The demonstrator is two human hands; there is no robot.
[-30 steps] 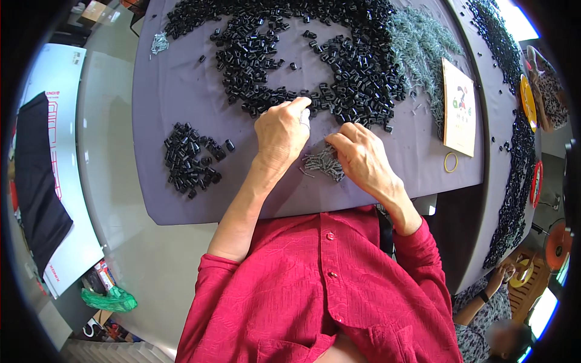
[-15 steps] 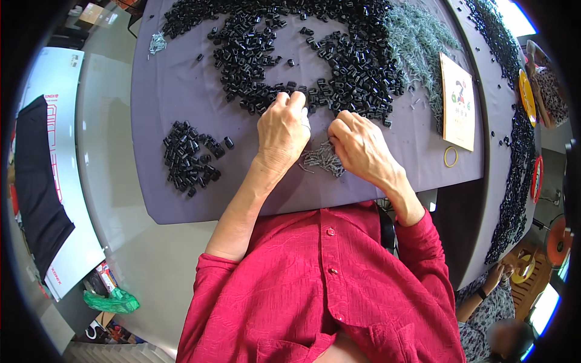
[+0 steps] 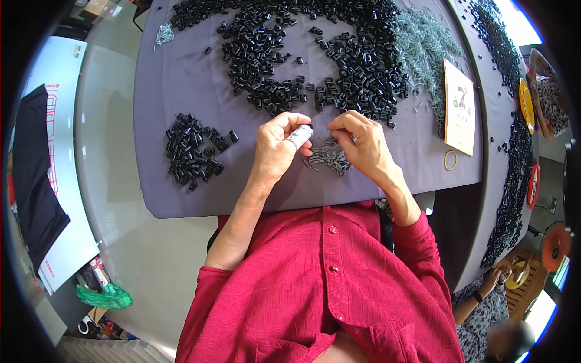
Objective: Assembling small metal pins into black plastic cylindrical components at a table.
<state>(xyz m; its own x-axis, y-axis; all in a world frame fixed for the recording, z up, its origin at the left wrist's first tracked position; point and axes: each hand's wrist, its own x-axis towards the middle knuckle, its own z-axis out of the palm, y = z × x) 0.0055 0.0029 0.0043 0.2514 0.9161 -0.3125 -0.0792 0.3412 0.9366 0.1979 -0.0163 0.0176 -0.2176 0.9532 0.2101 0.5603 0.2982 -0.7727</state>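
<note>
Left grip (image 3: 273, 146): drawn back from the edge of the black heap (image 3: 254, 66) since the earlier frame and rolled over, so the wrapped thumb (image 3: 299, 137) shows; narrow, apparently holding one black bit (image 3: 311, 126) at the tip.
Right grip (image 3: 366, 145): fingertips raised slightly off the grey pile (image 3: 330, 160); pinched narrow; whether a grey piece sits between them, I cannot tell.
Black bit location: at the end of the thumb wrap, between both grips, near the right fingertips but apart.
Drop hazard: the bit looks small and smooth; a loose pinch could let it fall to the table (image 3: 181, 85).
Thumb hazard: the wrap may dull feel, so the bit could turn unnoticed.
Grey pile hazard: close under the right fingertips; a low hand could scatter it, and a tiny piece dropped there would be hard to pick out.
Side pile (image 3: 184, 148): left of the left forearm; an outward sweep could knock pieces astray.
Yellow ring (image 3: 450, 160): well apart on the right; minor concern.
</note>
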